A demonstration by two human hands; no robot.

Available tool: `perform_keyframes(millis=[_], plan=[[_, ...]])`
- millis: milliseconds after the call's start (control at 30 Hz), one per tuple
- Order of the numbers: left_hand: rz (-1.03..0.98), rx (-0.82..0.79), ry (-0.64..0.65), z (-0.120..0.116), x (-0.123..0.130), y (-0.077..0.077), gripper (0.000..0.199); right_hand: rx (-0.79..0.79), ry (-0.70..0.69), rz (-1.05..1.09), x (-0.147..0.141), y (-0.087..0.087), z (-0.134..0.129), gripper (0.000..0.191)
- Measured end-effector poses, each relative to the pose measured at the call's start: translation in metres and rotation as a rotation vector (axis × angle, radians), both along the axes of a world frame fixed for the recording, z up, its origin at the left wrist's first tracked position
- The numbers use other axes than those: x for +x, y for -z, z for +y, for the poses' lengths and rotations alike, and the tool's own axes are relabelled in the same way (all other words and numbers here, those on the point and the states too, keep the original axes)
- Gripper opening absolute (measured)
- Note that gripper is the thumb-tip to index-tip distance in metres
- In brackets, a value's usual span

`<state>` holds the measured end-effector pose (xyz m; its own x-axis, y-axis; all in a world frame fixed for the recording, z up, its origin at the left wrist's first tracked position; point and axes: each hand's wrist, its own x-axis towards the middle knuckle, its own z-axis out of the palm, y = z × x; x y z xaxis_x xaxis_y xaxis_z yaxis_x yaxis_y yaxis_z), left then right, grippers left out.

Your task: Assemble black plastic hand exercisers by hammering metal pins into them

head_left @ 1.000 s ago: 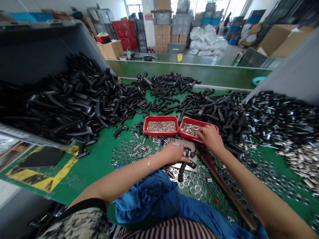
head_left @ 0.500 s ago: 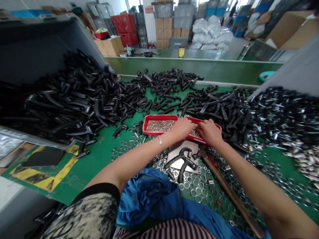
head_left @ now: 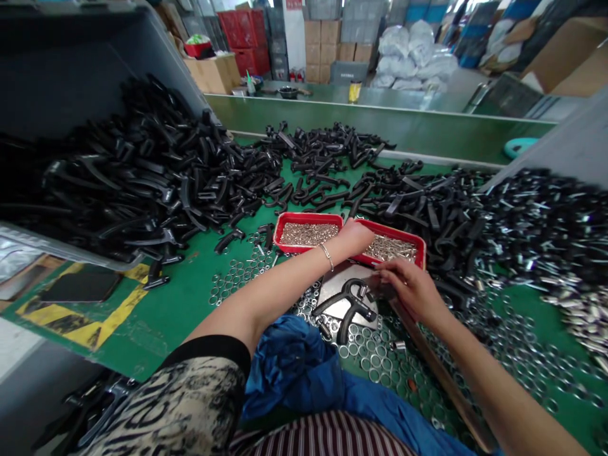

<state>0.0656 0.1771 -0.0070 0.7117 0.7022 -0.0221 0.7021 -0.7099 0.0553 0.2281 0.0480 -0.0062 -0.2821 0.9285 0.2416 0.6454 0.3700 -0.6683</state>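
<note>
My left hand point(head_left: 357, 238) is curled over the inner ends of two red trays; its fingertips are hidden, as is anything in them. The left tray point(head_left: 308, 248) and right tray point(head_left: 420, 253) hold small metal pins point(head_left: 392, 247). Just in front of the right tray, my right hand point(head_left: 412, 286) has its thumb and fingers pinched together; what they hold is too small to make out. Below the hands, a black hand grip with a coil spring point(head_left: 352, 307) lies on a metal plate point(head_left: 332, 288). A wooden-handled hammer point(head_left: 439, 370) lies partly under my right hand.
Black handles point(head_left: 190, 183) spill from a grey bin point(head_left: 161, 63) at left and across the back. Metal rings point(head_left: 375, 361) are scattered in front. Black parts with metal pins point(head_left: 546, 215) are heaped at right. A dark flat device point(head_left: 80, 286) lies at left.
My right hand has come out of the right tray toward me, over the hammer head. The left hand stays by the trays but has curled in more. The view has shifted slightly.
</note>
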Motion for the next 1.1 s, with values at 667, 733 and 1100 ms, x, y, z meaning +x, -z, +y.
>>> perform_keyframes(millis=[667,733,1100], plan=[[-0.707,-0.304,-0.299,-0.154,-0.074,0.021,0.012,0.079,-0.174,-0.88,-0.049,-0.009,-0.008,0.016],[-0.652,-0.244,-0.303,-0.159,-0.068,0.025,0.011,0.075,-0.223,-0.908,-0.049,-0.013,-0.007,0.015],[-0.347,-0.052,-0.05,-0.15,-0.07,0.021,0.022,0.054,0.144,-1.0,0.029,0.008,-0.094,0.022]])
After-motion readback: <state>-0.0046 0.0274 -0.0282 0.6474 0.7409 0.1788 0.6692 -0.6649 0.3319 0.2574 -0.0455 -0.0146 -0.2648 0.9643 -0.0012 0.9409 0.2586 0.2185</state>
